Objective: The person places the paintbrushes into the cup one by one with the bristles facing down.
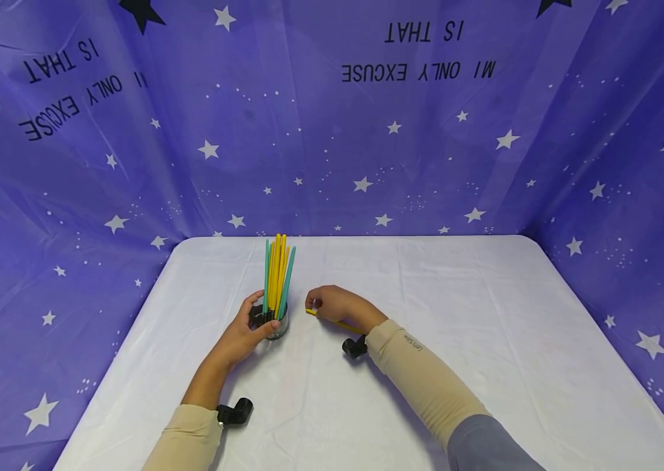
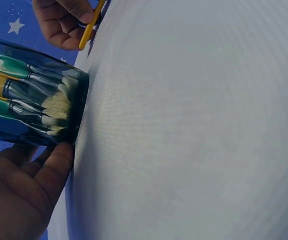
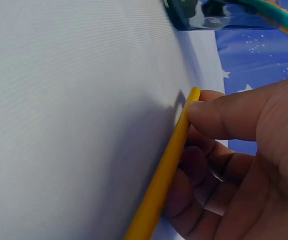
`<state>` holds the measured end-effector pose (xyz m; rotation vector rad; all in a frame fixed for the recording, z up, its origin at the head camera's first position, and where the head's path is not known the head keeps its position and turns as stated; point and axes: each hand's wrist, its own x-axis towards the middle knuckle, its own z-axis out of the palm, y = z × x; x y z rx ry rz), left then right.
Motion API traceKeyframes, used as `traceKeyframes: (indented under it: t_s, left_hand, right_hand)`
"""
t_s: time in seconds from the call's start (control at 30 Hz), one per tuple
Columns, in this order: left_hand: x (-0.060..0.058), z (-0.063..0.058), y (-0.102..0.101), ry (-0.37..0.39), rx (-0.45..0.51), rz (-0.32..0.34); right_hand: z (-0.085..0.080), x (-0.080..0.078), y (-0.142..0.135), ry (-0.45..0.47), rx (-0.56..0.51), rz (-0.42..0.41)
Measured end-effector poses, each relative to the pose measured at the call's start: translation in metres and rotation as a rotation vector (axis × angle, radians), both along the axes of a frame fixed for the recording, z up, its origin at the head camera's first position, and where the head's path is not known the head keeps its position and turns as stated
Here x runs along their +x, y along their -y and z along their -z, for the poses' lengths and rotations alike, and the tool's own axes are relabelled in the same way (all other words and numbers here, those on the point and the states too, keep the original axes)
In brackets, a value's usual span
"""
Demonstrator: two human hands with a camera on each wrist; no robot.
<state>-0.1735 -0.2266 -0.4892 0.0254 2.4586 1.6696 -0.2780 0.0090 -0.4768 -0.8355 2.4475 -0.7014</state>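
Observation:
My left hand (image 1: 242, 337) grips a clear glass cup (image 1: 277, 330) standing on the table, thumb at the front and fingers round the far side. Inside are several paintbrushes (image 1: 275, 275) with yellow and teal handles pointing up; the left wrist view shows their pale bristles (image 2: 56, 106) at the cup's bottom. To the right of the cup, my right hand (image 1: 339, 305) pinches a yellow paintbrush (image 3: 159, 185) near one end of its handle, between thumb and fingers. It slants low over the table, back toward the wrist. Its bristle end is out of sight.
A white cloth covers the table (image 1: 473, 353). Purple star-printed curtains (image 1: 332, 144) rise at the back and both sides. A black wrist camera (image 1: 236, 412) sits on the left sleeve, another camera (image 1: 354, 347) at the right cuff.

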Motion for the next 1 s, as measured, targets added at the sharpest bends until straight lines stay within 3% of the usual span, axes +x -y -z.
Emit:
traceKeyframes:
  t_s: [0.27, 0.5, 0.87, 0.93, 1.0]
  left_hand:
    - [0.000, -0.002, 0.000, 0.003, -0.016, -0.004]
    - [0.000, -0.001, 0.000, 0.013, -0.012, -0.006]
    - [0.000, -0.001, 0.000, 0.009, -0.003, -0.002]
    - [0.004, -0.011, -0.003, 0.018, -0.011, -0.001]
    - [0.004, -0.013, -0.004, 0.024, -0.010, -0.003]
  right_hand:
    - [-0.011, 0.001, -0.006, -0.008, -0.036, -0.036]
    - [-0.031, 0.003, -0.011, -0.034, -0.108, -0.028]
    - [-0.054, 0.004, -0.013, -0.099, -0.217, 0.033]
    - [-0.058, 0.005, -0.013, -0.090, -0.246, 0.049]
    - [-0.062, 0.006, -0.012, -0.094, -0.277, 0.060]
